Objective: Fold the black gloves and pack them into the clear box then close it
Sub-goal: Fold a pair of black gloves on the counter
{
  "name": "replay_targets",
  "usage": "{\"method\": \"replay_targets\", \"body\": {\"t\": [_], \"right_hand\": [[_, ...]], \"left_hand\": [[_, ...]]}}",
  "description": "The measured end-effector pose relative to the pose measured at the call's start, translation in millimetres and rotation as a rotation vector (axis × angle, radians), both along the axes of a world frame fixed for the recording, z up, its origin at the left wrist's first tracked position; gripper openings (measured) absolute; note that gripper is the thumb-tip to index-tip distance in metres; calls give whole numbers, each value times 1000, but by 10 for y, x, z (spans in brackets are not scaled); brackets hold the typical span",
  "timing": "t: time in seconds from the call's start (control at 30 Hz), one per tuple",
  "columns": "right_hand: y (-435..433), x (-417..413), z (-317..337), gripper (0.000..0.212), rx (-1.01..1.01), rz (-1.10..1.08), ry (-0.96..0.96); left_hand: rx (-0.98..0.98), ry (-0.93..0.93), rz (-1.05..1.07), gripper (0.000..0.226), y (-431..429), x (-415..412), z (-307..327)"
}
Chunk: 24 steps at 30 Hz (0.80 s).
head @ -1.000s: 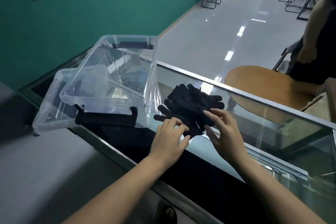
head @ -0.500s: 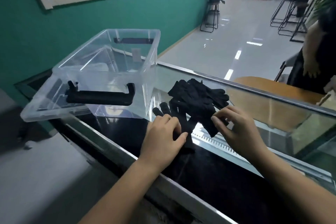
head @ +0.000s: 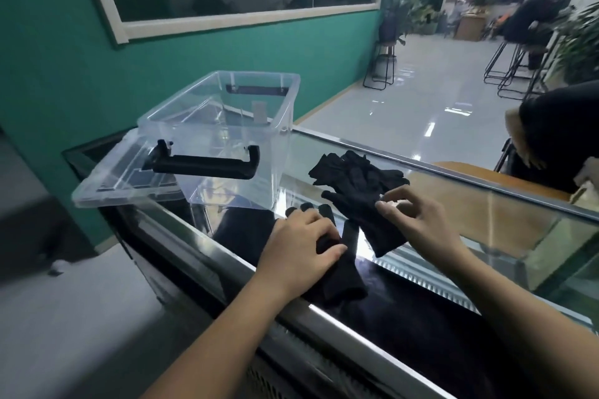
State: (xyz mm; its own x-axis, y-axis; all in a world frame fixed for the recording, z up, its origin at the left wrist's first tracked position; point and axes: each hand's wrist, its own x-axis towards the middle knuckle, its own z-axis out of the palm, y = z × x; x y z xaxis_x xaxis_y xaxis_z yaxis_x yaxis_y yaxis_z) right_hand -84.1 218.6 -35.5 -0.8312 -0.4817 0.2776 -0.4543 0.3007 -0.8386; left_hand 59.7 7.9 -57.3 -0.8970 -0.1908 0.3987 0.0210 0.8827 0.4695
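Observation:
A pile of black gloves (head: pixel 358 176) lies on the glass counter (head: pixel 470 214), right of the clear box (head: pixel 227 133). The box stands open and empty, with black handles. Its clear lid (head: pixel 107 185) lies beside it on the left, partly over the counter's edge. My left hand (head: pixel 299 244) presses flat on one black glove (head: pixel 340 272) pulled toward the near edge, its fingertips showing beyond my knuckles. My right hand (head: pixel 418 220) pinches another glove (head: pixel 372 223) at its upper edge; that glove's cuff points toward me.
The counter has a metal front rail (head: pixel 356 334) and a far rail. A round wooden table (head: pixel 486 178) shows through the glass. A person in dark clothes (head: pixel 557 136) stands at the far right. Stools (head: pixel 382 65) stand on the shiny floor.
The view has tilted up. My left hand has dragged one glove out of the pile toward the near edge. My right hand has shifted right, pinching a second glove.

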Motion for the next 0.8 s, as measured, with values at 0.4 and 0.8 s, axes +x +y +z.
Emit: {"method": "replay_targets", "body": {"t": [0.4,0.8], "right_hand": [[-79,-65,17,36,-310,34,-333],[-417,415,172,29,-522,131,-694]], "left_hand": [[328,83,-1,9,-24,11,102],[167,256,-67,61,9,70,122]]}}
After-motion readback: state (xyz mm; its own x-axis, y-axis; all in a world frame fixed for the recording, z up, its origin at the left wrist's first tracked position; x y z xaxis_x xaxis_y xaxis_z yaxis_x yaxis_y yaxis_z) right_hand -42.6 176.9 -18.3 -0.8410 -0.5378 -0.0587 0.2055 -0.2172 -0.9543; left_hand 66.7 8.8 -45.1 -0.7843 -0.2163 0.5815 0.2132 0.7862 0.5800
